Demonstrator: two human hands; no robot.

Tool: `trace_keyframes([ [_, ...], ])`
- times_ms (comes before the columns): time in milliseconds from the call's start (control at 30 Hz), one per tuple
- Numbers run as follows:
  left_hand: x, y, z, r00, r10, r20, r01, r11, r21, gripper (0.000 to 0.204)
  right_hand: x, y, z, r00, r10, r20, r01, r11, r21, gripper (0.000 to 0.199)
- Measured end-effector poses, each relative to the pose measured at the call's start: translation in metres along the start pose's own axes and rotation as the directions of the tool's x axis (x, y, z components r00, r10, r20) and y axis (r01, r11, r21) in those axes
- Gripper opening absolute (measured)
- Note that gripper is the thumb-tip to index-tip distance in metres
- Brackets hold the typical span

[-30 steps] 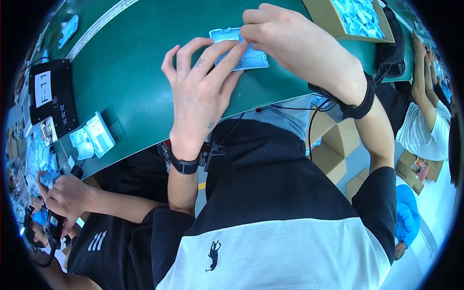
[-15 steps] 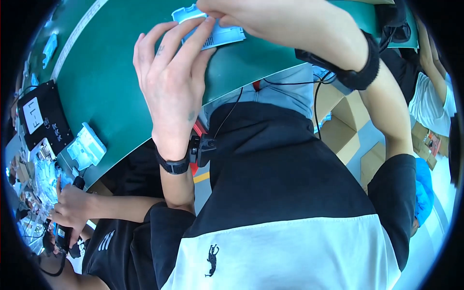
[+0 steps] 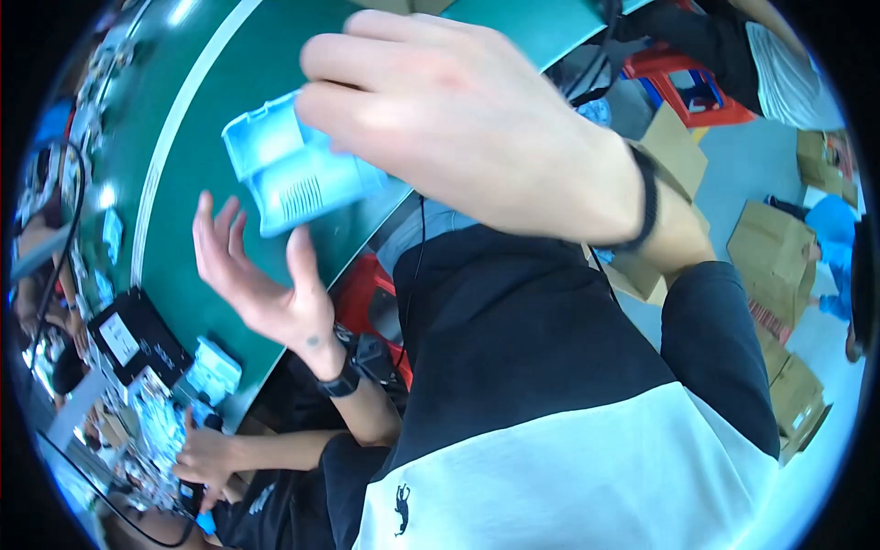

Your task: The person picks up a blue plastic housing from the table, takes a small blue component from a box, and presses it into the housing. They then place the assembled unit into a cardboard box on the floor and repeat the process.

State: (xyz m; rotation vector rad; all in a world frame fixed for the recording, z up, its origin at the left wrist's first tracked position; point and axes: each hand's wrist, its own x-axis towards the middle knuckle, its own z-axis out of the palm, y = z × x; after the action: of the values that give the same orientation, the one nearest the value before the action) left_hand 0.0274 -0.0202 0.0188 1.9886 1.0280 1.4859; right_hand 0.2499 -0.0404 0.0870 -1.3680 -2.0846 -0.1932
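A light blue plastic housing part point(image 3: 316, 192) with a row of vent slots hangs tilted above the green table. My right hand point(image 3: 449, 119) is closed on its right side, with the fingers curled; the hand covers part of the housing and is slightly blurred. Below and left of the part, my left hand point(image 3: 266, 293) is open, its fingers and thumb spread and the palm turned up. It holds nothing and appears apart from the housing.
The green table point(image 3: 183, 247) has a white line along it. At left stand a black box point(image 3: 137, 339) and another light blue housing point(image 3: 215, 369). A co-worker's hand point(image 3: 206, 458) works beside a cluttered pile. Cardboard boxes point(image 3: 770, 247) and a red stool point(image 3: 687, 82) stand at right.
The housing has come up off the table toward me and to the left, in my right hand. My left hand has let go, moved down and opened. The view has shifted.
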Motion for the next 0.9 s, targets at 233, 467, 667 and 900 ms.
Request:
trace_keyframes([
  [233,0.009,-0.01,-0.016,0.877,-0.144,0.459,0.017,0.963,0.27,0.06,-0.115,0.03,-0.112,0.838,0.167,0.519,-0.442,0.765,0.468,0.022],
  [467,0.01,-0.02,-0.024,0.811,-0.122,0.572,-0.173,0.884,0.434,0.054,-0.289,0.054,-0.134,0.221,0.619,0.753,-0.954,-0.022,0.298,0.012],
  [667,0.012,-0.016,-0.013,0.813,-0.148,0.563,-0.147,0.884,0.444,0.044,-0.461,0.049,-0.138,-0.355,0.825,0.44,-0.923,-0.383,-0.026,0.022],
  [900,0.0,-0.029,-0.053,0.996,0.088,-0.003,-0.077,0.886,0.457,0.026,-0.527,0.063,-0.103,-0.141,0.99,0.011,-0.989,-0.141,-0.038,0.048],
])
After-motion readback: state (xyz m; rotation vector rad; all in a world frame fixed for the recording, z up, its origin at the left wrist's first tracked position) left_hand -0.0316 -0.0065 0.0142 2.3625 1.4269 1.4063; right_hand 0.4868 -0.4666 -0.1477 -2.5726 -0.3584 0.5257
